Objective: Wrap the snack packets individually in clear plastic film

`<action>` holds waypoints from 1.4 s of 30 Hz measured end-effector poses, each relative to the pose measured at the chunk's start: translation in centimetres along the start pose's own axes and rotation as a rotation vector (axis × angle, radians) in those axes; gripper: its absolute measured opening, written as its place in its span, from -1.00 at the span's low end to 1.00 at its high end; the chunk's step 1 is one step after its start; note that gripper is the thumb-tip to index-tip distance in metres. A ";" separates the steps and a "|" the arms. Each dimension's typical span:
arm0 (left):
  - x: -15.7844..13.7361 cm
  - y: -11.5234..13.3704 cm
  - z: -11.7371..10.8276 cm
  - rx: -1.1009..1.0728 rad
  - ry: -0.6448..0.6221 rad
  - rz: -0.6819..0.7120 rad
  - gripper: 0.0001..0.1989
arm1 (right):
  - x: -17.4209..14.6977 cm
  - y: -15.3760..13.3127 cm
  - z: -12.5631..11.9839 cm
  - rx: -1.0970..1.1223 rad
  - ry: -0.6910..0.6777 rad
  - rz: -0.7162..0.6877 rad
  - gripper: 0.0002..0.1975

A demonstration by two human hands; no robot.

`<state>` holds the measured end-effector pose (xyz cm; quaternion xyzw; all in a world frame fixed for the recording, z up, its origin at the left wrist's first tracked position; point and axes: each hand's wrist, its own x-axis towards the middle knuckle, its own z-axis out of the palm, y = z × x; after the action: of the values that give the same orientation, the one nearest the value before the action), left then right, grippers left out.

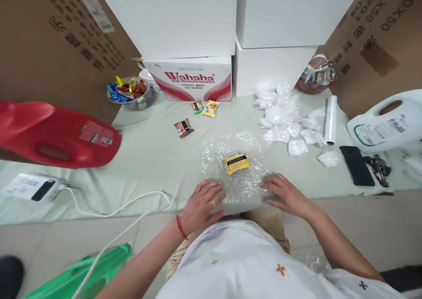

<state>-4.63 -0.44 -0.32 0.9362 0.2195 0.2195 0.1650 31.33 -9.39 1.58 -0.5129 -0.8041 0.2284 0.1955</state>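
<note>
A clear plastic film sheet [217, 154], roughly round and crinkled, lies spread on the cloth in front of me. On its middle rests a small yellow snack packet [237, 163] with a black band across it. My left hand [202, 202] lies palm down by the film's lower left edge, fingers extended and nothing held. On the other side, my right hand [286, 193] touches or nearly touches the film's right edge, thumb and fingers apart. Farther back sit a brown packet [183, 127], a green-ended packet [197, 107] and a yellow packet [211, 108].
Several film-wrapped bundles [280, 114] pile up right of centre beside a film roll [330, 119]. A phone [357, 165], keys [379, 169] and white jug [389, 121] are rightmost. Leftward are a red jug [62, 134], snack bowl [132, 94] and white cable [118, 211].
</note>
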 end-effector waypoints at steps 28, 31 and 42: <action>8.2 -5.1 -1.1 0.241 0.582 -0.724 -0.80 | 14.6 5.9 -2.3 0.042 0.017 0.505 -0.81; 9.3 -1.1 -0.3 0.287 0.503 -0.335 -0.73 | 14.4 5.7 -2.3 -0.060 -0.061 0.539 -0.81; 11.0 0.4 3.2 0.215 0.059 -0.227 -0.68 | 23.9 4.3 -2.9 -0.408 -0.093 0.189 -0.49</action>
<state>5.96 3.83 0.82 0.9107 0.3509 0.2020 0.0812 26.52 14.51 3.42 -0.6038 -0.7901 0.1019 0.0284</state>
